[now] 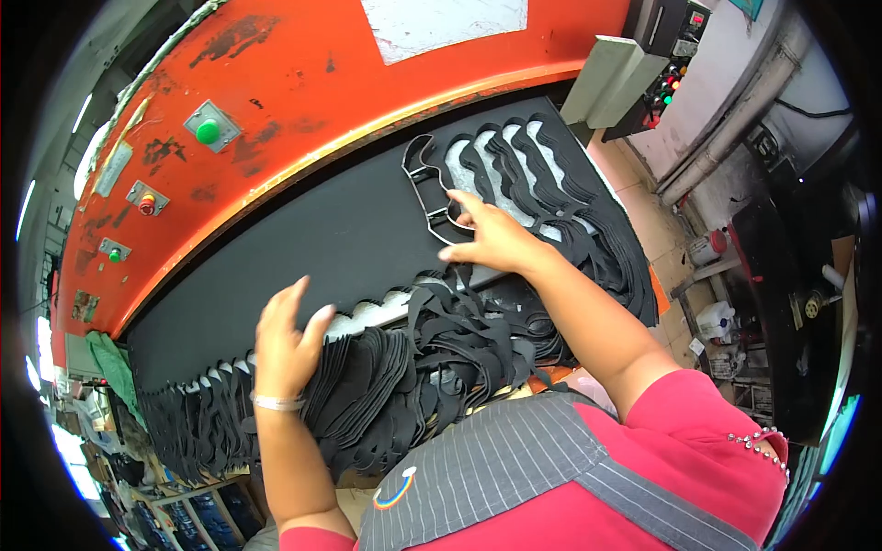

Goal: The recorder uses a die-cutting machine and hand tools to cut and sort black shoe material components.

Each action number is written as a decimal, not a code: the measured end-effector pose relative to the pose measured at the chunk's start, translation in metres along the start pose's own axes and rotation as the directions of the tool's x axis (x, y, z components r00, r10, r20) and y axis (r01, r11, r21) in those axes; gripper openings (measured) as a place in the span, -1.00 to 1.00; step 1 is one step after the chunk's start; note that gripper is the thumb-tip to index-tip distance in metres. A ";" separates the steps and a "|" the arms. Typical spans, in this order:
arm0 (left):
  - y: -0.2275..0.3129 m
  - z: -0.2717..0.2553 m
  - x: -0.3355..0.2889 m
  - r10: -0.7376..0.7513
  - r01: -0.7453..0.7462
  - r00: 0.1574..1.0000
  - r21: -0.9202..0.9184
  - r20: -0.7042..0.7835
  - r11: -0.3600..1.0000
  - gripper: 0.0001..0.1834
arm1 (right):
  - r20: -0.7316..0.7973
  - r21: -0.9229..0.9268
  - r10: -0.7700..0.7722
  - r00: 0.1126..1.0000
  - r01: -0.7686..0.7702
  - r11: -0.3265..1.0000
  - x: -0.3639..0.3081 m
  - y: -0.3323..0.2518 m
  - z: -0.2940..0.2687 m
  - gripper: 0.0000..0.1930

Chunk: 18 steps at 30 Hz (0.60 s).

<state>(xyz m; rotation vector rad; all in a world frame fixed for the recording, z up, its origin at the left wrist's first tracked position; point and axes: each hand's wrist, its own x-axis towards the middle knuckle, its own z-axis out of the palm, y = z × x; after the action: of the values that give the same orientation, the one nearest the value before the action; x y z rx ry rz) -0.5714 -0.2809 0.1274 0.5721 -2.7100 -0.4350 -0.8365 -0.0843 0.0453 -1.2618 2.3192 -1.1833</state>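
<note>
A cutting die (427,184), a thin dark metal band bent into a wavy closed outline with crossbars, lies on the black sheet material (303,230). My right hand (491,234) is at the die's near right end, thumb and fingers spread around that corner. Whether the fingertips touch the metal, I cannot tell. My left hand (287,340) hovers open and empty over the sheet's near edge, fingers pointing up. To the right of the die, wavy cut-outs in the sheet (524,170) show a pale surface beneath. Black offcut strips (469,335) hang in a heap along the near edge.
An orange machine beam (312,92) with green buttons (209,131) and a red button (147,204) spans the far side. A control box with lit lamps (669,92) stands at the far right. Pipes (726,119) run along the right wall.
</note>
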 end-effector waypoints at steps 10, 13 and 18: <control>0.042 0.161 0.121 0.007 0.079 0.982 -0.447 0.186 0.891 -0.24 | -0.315 -0.036 -0.143 0.938 0.139 0.990 -0.031 0.017 0.018 -0.30; 0.053 0.163 0.121 0.019 0.037 0.983 -0.300 0.181 0.953 -0.26 | -0.326 -0.043 -0.129 0.937 0.122 0.992 -0.032 0.021 0.019 -0.39; 0.057 0.161 0.120 0.007 0.043 0.984 -0.285 0.175 0.958 -0.29 | -0.381 -0.055 -0.146 0.913 0.136 0.989 -0.031 0.023 0.024 -0.46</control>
<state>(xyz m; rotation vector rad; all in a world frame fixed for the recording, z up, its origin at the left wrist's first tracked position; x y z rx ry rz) -0.7556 -0.2475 0.0343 0.4970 -2.7322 -0.9058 -0.8187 -0.0653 0.0077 -1.3249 2.5537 -1.5772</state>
